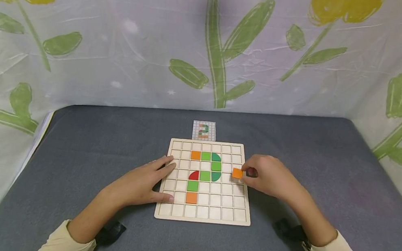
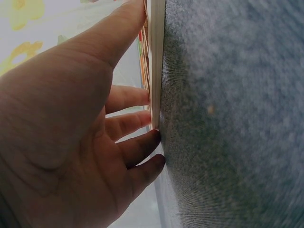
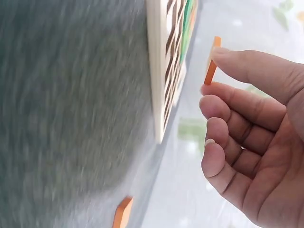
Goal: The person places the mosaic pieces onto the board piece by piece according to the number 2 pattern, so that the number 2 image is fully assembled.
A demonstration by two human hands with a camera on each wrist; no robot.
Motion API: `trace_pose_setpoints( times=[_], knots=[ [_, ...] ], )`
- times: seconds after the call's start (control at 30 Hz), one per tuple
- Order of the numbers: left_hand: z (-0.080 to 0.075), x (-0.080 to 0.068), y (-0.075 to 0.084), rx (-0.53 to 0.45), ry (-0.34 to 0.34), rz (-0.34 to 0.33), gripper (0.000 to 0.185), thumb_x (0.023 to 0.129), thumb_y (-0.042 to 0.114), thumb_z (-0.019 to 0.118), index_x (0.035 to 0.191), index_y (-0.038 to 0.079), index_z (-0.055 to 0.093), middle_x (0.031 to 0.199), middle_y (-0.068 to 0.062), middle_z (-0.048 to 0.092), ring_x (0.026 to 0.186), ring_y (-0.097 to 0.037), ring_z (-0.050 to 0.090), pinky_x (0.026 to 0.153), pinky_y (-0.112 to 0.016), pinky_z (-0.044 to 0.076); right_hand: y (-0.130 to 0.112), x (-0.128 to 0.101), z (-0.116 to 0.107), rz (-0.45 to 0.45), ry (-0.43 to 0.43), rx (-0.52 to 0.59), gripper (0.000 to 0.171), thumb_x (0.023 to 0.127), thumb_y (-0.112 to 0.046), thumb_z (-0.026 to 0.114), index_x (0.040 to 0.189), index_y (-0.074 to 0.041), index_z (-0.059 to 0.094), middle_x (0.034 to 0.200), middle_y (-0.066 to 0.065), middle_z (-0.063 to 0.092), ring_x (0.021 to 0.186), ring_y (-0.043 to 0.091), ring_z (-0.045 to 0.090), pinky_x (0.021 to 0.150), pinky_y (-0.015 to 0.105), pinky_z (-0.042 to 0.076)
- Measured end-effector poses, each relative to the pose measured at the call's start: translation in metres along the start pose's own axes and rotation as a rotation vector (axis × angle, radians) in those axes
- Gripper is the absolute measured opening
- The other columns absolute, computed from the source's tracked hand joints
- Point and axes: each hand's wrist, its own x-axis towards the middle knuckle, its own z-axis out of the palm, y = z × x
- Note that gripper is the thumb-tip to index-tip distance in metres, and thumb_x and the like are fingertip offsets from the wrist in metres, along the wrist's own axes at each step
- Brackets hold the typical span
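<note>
A square wooden grid board (image 1: 227,214) lies on the table. My left hand (image 1: 139,184) rests at its left edge, thumb and fingertips on the rim, fingers spread. Over the board's right side, my right hand (image 1: 273,176) pinches an orange square tile (image 1: 237,173) between thumb and index finger; the right wrist view shows this tile (image 3: 213,61) edge-on, raised off the board. Tiles on the grid include an orange square (image 1: 196,155) at the top, green squares (image 1: 206,156), dark green quarter-rounds (image 1: 216,157), a red quarter-round (image 1: 194,175) and a lower orange square (image 1: 191,197).
Behind the board lies a small card (image 1: 204,130) printed with a coloured grid figure. Another orange piece (image 3: 123,212) lies on the grey tabletop (image 1: 119,133), seen in the right wrist view. A flower-printed curtain (image 1: 120,51) hangs around the table.
</note>
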Motion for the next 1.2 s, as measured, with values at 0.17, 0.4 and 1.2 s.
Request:
trace_pose_setpoints(
  times=[0.17,0.4,1.2],
  knots=[
    [0.000,0.000,0.000,-0.005,-0.004,-0.002,0.091,0.075,0.068,0.053,0.143,0.013,0.028,0.148,-0.006,0.018,0.131,-0.021,0.024,0.096,-0.040,0.034,-0.017,-0.001,0.006,-0.044,-0.014,-0.014,0.010,0.073,-0.012,0.066,0.071,-0.020,0.062,0.062,-0.011,0.046,0.059,0.006,0.038,0.052,0.023,0.033],
    [0.000,0.000,-0.001,-0.001,-0.005,0.000,0.091,0.075,0.068,0.053,0.143,0.013,0.028,0.148,-0.005,0.017,0.130,-0.021,0.025,0.095,-0.040,0.035,-0.037,-0.003,0.015,-0.092,-0.006,-0.003,0.014,0.070,-0.008,0.062,0.067,-0.022,0.062,0.065,-0.010,0.052,0.059,0.005,0.040,0.052,0.022,0.033],
    [0.000,0.000,0.000,0.004,0.000,0.004,0.090,0.075,0.066,0.054,0.142,0.011,0.029,0.147,-0.007,0.019,0.129,-0.022,0.027,0.095,-0.040,0.035,-0.061,0.000,0.044,-0.192,0.002,-0.055,0.007,0.071,-0.015,0.071,0.071,-0.019,0.065,0.064,-0.012,0.048,0.060,0.005,0.042,0.053,0.021,0.036]
  ],
)
